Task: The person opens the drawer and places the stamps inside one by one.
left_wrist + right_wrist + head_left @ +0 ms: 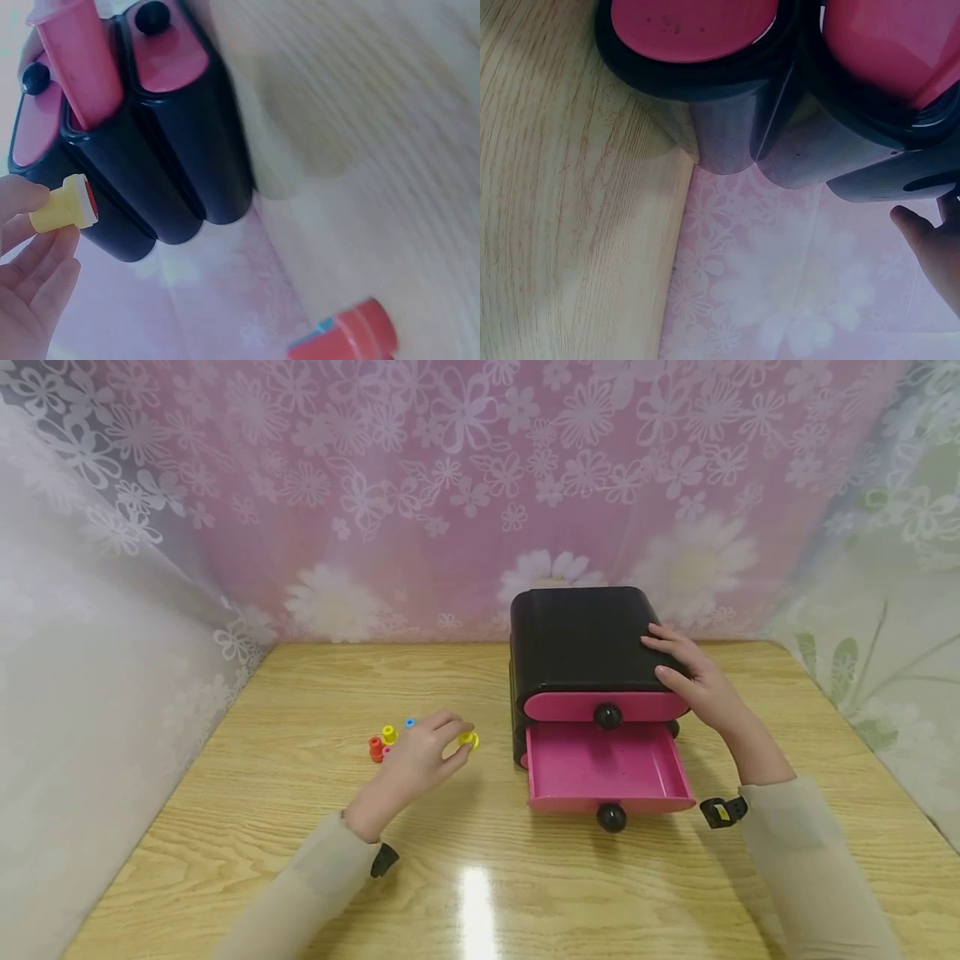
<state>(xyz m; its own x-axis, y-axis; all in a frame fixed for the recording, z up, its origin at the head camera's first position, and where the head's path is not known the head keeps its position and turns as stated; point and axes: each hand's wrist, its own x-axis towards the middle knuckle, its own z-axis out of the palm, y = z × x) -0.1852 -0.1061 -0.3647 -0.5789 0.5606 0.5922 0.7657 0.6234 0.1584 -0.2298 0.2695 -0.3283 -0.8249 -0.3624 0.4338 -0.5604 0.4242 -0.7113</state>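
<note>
Pink floral curtain hangs behind and to both sides of a pale wooden worktop with a glossy sheen.

Toward the right of the worktop stands a black drawer box with pink drawer fronts. Its middle drawer is pulled out toward the person, and its pink tray shows nothing inside; a round black knob sits on its front. The upper drawer above it is closed, with its own black knob. The left wrist view shows a third drawer front lower down, also closed.

The right hand rests on the box's top right corner, fingers spread flat against the black shell and grasping nothing.

The left hand hovers just left of the open drawer and pinches a small yellow spool between thumb and fingertips; in the left wrist view the same spool shows a red face.

Behind that hand, near the middle of the worktop, lies a small cluster of similar pieces: a red spool, a second yellow spool and a blue one, close together and partly hidden by the hand.
</note>
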